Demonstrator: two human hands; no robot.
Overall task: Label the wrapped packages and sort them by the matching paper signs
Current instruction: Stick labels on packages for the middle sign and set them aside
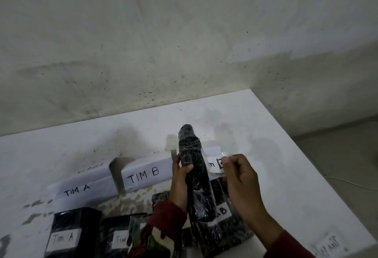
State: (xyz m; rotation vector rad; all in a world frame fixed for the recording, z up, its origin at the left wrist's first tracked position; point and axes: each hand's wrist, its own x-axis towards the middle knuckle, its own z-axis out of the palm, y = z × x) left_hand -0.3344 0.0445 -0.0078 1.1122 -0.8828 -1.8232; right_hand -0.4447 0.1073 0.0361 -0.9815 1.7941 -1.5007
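The left hand grips a long black wrapped package upright above the white table, in front of the folded "TIM B" sign. The right hand pinches a taped paper label (its lettering seems to read "Tim B") beside the package.
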